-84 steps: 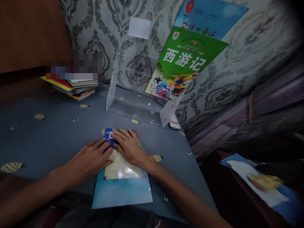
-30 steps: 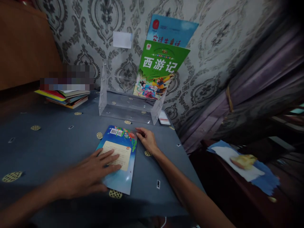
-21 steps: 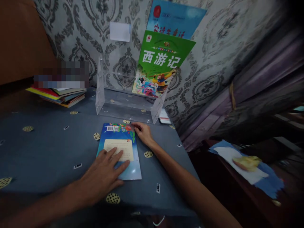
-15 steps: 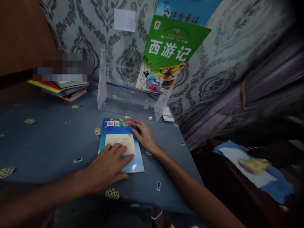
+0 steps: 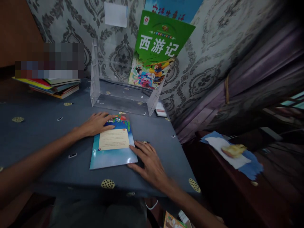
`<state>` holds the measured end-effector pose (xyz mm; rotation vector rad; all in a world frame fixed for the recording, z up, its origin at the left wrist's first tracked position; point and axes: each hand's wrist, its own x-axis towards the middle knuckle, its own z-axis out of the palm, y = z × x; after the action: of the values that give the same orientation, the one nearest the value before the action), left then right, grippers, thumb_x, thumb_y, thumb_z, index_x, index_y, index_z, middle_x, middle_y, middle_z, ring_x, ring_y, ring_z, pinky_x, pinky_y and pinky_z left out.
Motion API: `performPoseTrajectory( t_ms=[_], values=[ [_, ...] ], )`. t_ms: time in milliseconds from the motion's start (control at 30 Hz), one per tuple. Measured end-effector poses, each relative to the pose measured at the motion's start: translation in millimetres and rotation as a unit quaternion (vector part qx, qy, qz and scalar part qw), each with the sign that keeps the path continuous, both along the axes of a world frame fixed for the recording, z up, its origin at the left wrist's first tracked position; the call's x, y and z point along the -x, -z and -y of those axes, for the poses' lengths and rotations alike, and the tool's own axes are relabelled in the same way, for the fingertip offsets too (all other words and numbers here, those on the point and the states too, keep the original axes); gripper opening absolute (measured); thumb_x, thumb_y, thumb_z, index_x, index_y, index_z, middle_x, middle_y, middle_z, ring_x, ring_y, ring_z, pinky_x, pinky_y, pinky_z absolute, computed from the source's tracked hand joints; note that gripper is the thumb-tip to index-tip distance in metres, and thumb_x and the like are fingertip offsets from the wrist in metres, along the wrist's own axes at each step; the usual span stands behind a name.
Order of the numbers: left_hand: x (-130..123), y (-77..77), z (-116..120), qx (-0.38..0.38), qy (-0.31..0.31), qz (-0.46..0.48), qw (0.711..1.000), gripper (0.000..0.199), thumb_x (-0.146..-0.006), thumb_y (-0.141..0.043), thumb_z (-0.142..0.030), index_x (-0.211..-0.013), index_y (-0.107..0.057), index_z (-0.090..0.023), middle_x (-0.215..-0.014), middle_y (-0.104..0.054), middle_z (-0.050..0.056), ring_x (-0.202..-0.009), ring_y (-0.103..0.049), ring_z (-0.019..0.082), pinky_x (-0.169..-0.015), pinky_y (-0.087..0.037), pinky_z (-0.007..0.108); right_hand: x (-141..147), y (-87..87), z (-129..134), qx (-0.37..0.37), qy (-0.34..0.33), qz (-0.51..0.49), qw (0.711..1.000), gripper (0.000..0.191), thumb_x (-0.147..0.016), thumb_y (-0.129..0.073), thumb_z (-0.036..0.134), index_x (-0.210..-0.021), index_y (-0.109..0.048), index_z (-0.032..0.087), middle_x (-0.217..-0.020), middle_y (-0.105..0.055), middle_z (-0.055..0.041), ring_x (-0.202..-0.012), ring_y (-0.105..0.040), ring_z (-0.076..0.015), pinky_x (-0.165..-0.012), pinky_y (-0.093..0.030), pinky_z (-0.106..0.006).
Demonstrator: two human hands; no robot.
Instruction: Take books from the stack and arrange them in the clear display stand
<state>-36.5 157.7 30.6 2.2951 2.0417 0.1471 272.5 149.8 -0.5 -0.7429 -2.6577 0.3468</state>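
Note:
A thin blue book (image 5: pixel 114 156) lies back cover up on the cloth-covered table, its pale text panel showing. My left hand (image 5: pixel 97 123) rests on the book's upper left corner, fingers stretched out and partly covering the barcode. At the lower right edge is my right hand (image 5: pixel 148 160), its fingers apart and the thumb and fingertips touching the cover's rim. Behind the book stands a clear acrylic rack (image 5: pixel 121 103). A green book with Chinese characters (image 5: pixel 158 44) leans upright in the rack's right part, and a blue book (image 5: pixel 174 9) shows above it.
A stack of books (image 5: pixel 57 88), partly pixelated, lies at the back left of the table (image 5: pixel 47 136). Right of the rack is a small blurred-out item (image 5: pixel 161 109). Beyond the table's right edge, a yellowish food piece (image 5: pixel 234 150) sits on white and blue paper. A purple curtain (image 5: pixel 209 104) hangs there.
My left hand has moved from the book's lower part up to its upper left corner. My right hand has come down from the upper right edge to the lower right edge.

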Motion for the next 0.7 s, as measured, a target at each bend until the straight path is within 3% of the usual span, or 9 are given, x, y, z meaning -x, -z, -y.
performPoseTrajectory(
  t_ms=[133, 300, 367, 433, 500, 567, 700],
  values=[
    [3.0, -13.7, 19.0, 0.004, -0.036, -0.073, 0.997, 0.06, -0.098, -0.036, -0.061, -0.143, -0.051, -0.024, -0.123, -0.062, 0.017, -0.112, -0.058, 0.035, -0.088, -0.048, 0.045, -8.8, -1.0, -17.8, 0.023, -0.018, -0.008, 1.0, 0.049, -0.09, -0.068, 0.046, -0.134, -0.062, 0.025, -0.138, -0.062, -0.0121, -0.126, -0.058, -0.0291, -0.103, -0.048, -0.051],
    [5.1, -34.3, 63.2, 0.038, -0.102, -0.117, 0.987, 0.052, -0.098, -0.041, -0.055, -0.132, -0.061, -0.022, -0.088, -0.071, 0.017, -0.081, -0.068, 0.036, -0.071, -0.049, 0.046, -7.3, -5.6, -42.8, -0.006, 0.097, 0.003, 0.995, 0.028, -0.097, -0.057, 0.029, -0.12, -0.072, 0.026, -0.129, -0.067, -0.0124, -0.117, -0.063, -0.0305, -0.098, -0.05, -0.052],
    [0.1, -37.9, 75.4, 0.032, -0.108, -0.122, 0.986, 0.045, -0.099, -0.039, -0.047, -0.117, -0.069, -0.018, -0.084, -0.071, 0.018, -0.08, -0.068, 0.038, -0.071, -0.049, 0.048, 1.0, -8.6, -43.5, -0.014, 0.131, 0.002, 0.991, 0.03, -0.098, -0.051, 0.024, -0.118, -0.073, 0.023, -0.129, -0.067, -0.0142, -0.117, -0.062, -0.0315, -0.098, -0.05, -0.053],
    [-8.8, -37.7, 79.9, 0.005, -0.097, -0.128, 0.987, 0.04, -0.1, -0.038, -0.039, -0.111, -0.069, -0.016, -0.094, -0.071, 0.019, -0.09, -0.068, 0.038, -0.076, -0.05, 0.05, 11.2, -12.4, -34.4, -0.022, 0.134, -0.017, 0.991, 0.033, -0.097, -0.047, 0.02, -0.119, -0.073, 0.021, -0.133, -0.064, -0.0156, -0.12, -0.06, -0.0321, -0.1, -0.049, -0.054],
    [-19.3, -33.4, 76.9, -0.026, -0.059, -0.117, 0.991, 0.035, -0.099, -0.041, -0.033, -0.117, -0.065, -0.015, -0.113, -0.068, 0.019, -0.106, -0.064, 0.038, -0.085, -0.05, 0.051, 20.8, -16.3, -15.3, -0.021, 0.092, -0.04, 0.995, 0.035, -0.098, -0.046, 0.019, -0.123, -0.07, 0.021, -0.138, -0.061, -0.0149, -0.126, -0.056, -0.0309, -0.105, -0.046, -0.055],
    [-28.3, -25.2, 69.2, -0.042, 0.009, -0.073, 0.996, 0.034, -0.099, -0.042, -0.032, -0.122, -0.062, -0.016, -0.126, -0.063, 0.017, -0.119, -0.058, 0.035, -0.095, -0.048, 0.049, 28.0, -19.3, 10.0, 0.001, 0.006, -0.048, 0.999, 0.035, -0.1, -0.047, 0.024, -0.13, -0.064, 0.022, -0.145, -0.056, -0.0123, -0.134, -0.051, -0.0266, -0.112, -0.043, -0.051],
    [-35.4, -2.2, 53.9, -0.057, 0.115, 0.004, 0.992, 0.037, -0.103, -0.036, -0.033, -0.13, -0.055, -0.018, -0.136, -0.057, 0.014, -0.125, -0.054, 0.027, -0.106, -0.043, 0.044, 31.7, -21.5, 49.1, 0.048, -0.155, 0.02, 0.986, 0.05, -0.102, -0.049, 0.041, -0.148, -0.047, 0.02, -0.156, -0.044, -0.0102, -0.148, -0.036, -0.0197, -0.123, -0.031, -0.042]
  ],
)
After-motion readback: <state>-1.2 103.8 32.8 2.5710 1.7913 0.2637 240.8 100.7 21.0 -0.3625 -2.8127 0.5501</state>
